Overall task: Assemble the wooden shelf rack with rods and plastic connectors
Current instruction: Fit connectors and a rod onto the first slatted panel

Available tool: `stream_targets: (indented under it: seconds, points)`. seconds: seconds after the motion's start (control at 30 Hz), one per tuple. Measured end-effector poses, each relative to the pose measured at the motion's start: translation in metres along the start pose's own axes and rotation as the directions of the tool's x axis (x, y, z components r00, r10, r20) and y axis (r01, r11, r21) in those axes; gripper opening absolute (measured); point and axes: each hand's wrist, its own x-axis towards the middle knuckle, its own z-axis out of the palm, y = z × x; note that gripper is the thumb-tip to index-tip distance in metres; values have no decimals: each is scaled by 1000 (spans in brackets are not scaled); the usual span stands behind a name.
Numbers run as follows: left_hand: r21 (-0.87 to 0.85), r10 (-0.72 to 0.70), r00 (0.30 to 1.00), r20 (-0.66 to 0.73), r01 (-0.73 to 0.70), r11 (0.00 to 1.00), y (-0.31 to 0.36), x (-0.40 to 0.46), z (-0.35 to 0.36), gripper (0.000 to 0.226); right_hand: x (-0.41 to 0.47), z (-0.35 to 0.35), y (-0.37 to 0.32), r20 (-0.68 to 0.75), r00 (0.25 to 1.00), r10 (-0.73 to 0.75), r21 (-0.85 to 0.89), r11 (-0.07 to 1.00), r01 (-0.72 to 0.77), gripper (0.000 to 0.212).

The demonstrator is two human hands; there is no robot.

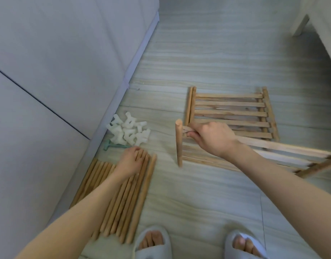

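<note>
Wooden rods [121,195] under left hand [130,161] — fingers curling on one, white connectors [128,130] beside, right hand [211,137] gripping slatted panel [263,150].

I take this for a room in a home: I look down at a pale wood-grain floor [207,53] and my own feet in soft grey slippers [153,243]. Flat grey cabinet fronts [58,62] run along the left, and a pale furniture leg [301,25] stands at the far right, all of it domestic rather than workshop fittings.
</note>
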Motion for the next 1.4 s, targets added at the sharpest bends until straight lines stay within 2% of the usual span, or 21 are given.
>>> stream_targets:
  seconds: [0.17, 0.27, 0.33, 0.4, 0.57, 0.7, 0.77, 0.83, 0.87, 0.9, 0.97, 1.07, 1.2, 1.23, 1.3, 1.4]
  points:
    - [153, -21, 1000, -14, 23, 988, -7, 55, 5, 58, 5, 7, 9, -72, 997, 27, -9, 1000, -28, 37]
    - [390, -70, 997, 26, 54, 919, 1, 83, 9, 75, 3, 11, 11, -109, 994, 19, -49, 999, -25, 42]
    - [436, -134, 989, 63, 93, 895, 6, 95, 14, 78, 2, 12, 12, -125, 992, 18, -60, 998, -25, 44]
    - [406, -156, 986, 60, 119, 906, 6, 99, 22, 70, 2, 13, 12, -132, 991, 17, -45, 999, -23, 41]
    - [368, 35, 997, -65, -8, 930, -7, 98, 36, 37, 2, 13, 10, -137, 990, 21, -40, 999, -27, 41]
    - [279, 87, 991, -97, -57, 959, -10, 98, 38, 28, 0, 12, 7, -125, 992, 31, -35, 999, -35, 35]
    - [126, 84, 978, -189, -61, 990, -7, 97, 38, 28, 0, 12, 4, -107, 994, 35, -58, 997, -41, 32]
    - [-165, -12, 962, -274, -35, 986, 2, 89, 33, 25, 0, 13, 3, -85, 995, 44, -72, 996, -50, 32]
    - [-358, -87, 960, -267, -15, 934, 8, 83, 29, 22, 0, 13, 3, -79, 996, 47, -74, 996, -53, 32]
    - [-548, -146, 963, -226, -2, 837, 14, 74, 25, 19, 0, 12, 2, -77, 996, 45, -77, 996, -51, 32]
    - [-758, -183, 970, -160, -2, 652, 23, 54, 13, 14, -2, 11, 0, -81, 996, 40, -85, 995, -46, 32]
    - [-874, -151, 982, -117, -29, 486, 40, 21, -7, 5, -8, 12, -9, -72, 996, 44, -103, 993, -51, 31]
    - [-995, -119, 993, -25, -13, 103, 69, -20, -31, 7, -12, 12, -18, -49, 997, 55, -87, 994, -59, 31]
    - [-999, -103, 995, -4, 1, 41, 75, -29, -36, 7, -14, 11, -20, -40, 997, 60, -77, 995, -63, 31]
    - [-1000, -67, 998, 11, 12, 21, 89, -47, -42, 14, -17, 11, -22, -19, 997, 72, -51, 996, -73, 31]
    - [-989, -61, 997, -46, -37, 146, 107, -67, -44, 29, -18, 9, -23, 10, 997, 79, -28, 997, -78, 31]
